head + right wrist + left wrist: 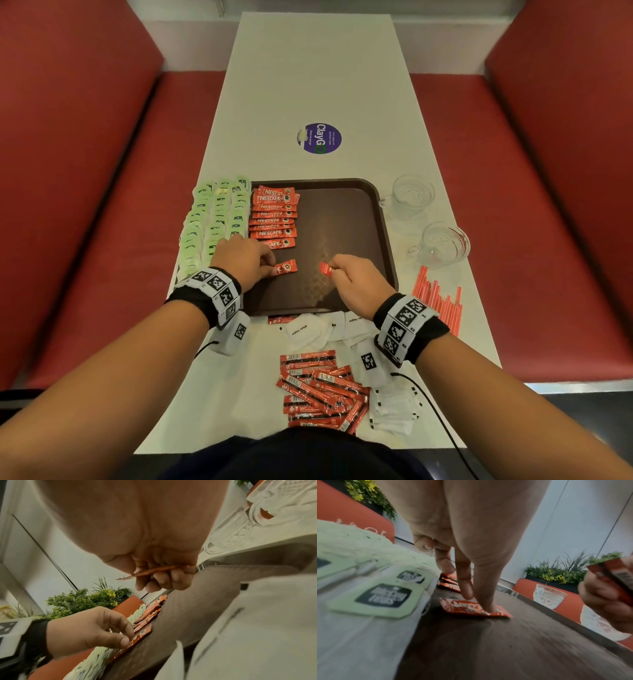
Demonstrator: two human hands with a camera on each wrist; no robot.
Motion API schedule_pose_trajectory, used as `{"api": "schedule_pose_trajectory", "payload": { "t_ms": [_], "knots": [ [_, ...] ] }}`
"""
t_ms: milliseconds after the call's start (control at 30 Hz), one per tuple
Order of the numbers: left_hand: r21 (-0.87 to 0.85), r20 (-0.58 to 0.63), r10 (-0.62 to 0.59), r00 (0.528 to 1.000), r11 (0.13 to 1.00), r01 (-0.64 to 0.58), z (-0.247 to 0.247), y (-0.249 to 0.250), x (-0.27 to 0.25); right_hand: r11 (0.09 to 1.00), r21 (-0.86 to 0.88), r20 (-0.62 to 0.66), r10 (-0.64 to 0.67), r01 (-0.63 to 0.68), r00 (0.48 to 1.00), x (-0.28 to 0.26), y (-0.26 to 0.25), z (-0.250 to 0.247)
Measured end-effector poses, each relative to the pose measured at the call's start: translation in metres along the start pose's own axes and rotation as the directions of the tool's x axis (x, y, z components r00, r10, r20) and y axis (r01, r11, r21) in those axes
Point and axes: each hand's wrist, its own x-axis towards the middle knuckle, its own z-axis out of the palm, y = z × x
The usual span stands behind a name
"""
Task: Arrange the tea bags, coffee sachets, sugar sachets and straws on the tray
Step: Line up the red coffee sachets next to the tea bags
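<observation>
Coffee sachets [273, 219] lie in a column along the tray's [346, 212] left side. Left hand [245, 258] fingers [485, 601] press a sachet [286, 266] flat, apparently to extend that column. Right hand [356, 279] pinches another sachet [325, 268] above the tray, seemingly next.

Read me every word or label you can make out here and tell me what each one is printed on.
"NESCAFE CLASSIC": on the coffee sachets lined up on the tray.
"ClayGO": on the round purple sticker on the table; its smaller print is unreadable.
"White Sugar": on the sugar sachets.
Green tea bag tags: lettering too blurred.
Wristband squares: patterns, no words.
</observation>
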Motion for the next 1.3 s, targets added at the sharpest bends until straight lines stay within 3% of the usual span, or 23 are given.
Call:
{"api": "schedule_pose_trajectory", "payload": {
  "t_ms": [100, 333, 567, 633, 700, 800, 900, 1000, 1167, 1300],
  "knots": [
    [0.047, 0.043, 0.012, 0.999, 0.999, -0.014, 0.001, 0.001, 0.006, 1.000, -0.027, -0.016, -0.004, 0.003, 1.000, 0.005, 0.003, 0.000],
    [0.166, -0.001, 0.019, 1.000, 0.986, -0.019, -0.012, 0.005, 0.028, 0.998, -0.043, 0.012, -0.045, 0.046, 0.999, 0.011, 0.004, 0.003],
    [0.121, -0.014, 0.012, 1.000, 0.993, -0.010, -0.013, 0.009, 0.036, 1.000, 0.011, 0.041, -0.001, 0.001, 0.999, 0.011, 0.006, 0.003],
    [0.085, -0.072, 0.041, 0.997, 0.996, -0.035, -0.014, 0.010, 0.033, 1.000, 0.011, 0.045, 0.008, -0.008, 0.999, 0.013, 0.005, 0.002],
    [-0.089, -0.174, 0.126, 0.977, 0.986, -0.143, -0.019, 0.014, 0.024, 1.000, 0.000, 0.059, 0.006, -0.006, 0.998, 0.015, 0.004, 0.000],
    [-0.388, -0.248, 0.330, 0.911, 0.828, -0.405, -0.028, 0.028, 0.002, 1.000, -0.005, 0.088, -0.019, 0.019, 0.996, 0.018, 0.004, 0.000],
    [-0.328, -0.197, 0.494, 0.847, 0.781, -0.531, -0.026, 0.034, -0.009, 0.998, 0.003, 0.118, -0.055, 0.055, 0.991, 0.019, 0.002, 0.003],
    [-0.260, -0.169, 0.432, 0.886, 0.848, -0.463, -0.021, 0.029, -0.011, 0.998, -0.002, 0.110, -0.063, 0.063, 0.992, 0.020, -0.001, 0.006],
    [-0.183, -0.010, 0.176, 0.984, 0.968, -0.175, -0.018, 0.003, -0.011, 0.985, -0.156, 0.052, -0.061, 0.069, 0.997, 0.014, 0.003, 0.010],
    [-0.039, 0.133, 0.106, 0.985, 0.994, -0.102, -0.013, -0.005, -0.011, 0.938, -0.286, 0.228, -0.134, 0.198, 0.964, 0.006, 0.002, 0.009]
  ]
}}
